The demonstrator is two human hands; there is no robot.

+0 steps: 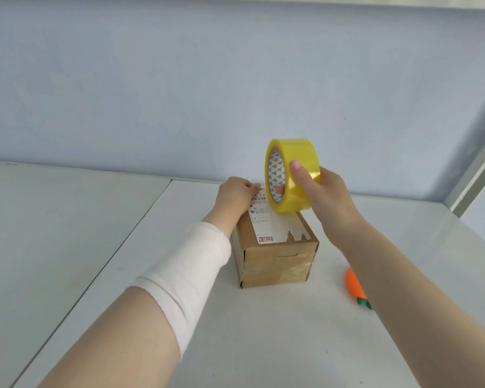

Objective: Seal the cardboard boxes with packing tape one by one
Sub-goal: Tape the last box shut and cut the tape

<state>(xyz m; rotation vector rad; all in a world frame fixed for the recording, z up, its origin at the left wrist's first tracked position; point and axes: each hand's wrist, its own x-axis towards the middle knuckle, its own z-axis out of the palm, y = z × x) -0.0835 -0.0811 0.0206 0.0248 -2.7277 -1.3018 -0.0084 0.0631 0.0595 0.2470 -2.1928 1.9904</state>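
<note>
A small brown cardboard box with a white shipping label on top stands on the white table, its front face covered with clear tape. My right hand grips a roll of yellow packing tape upright just above the box's far top edge, thumb on the roll's outer face. My left hand rests on the far left part of the box top, fingers curled down at the far edge beside the roll. Whether a strip of tape runs between them cannot be seen.
An orange, carrot-shaped object with a green end lies on the table to the right of the box, partly under my right forearm. A second white table adjoins on the left. A pale blue wall rises behind.
</note>
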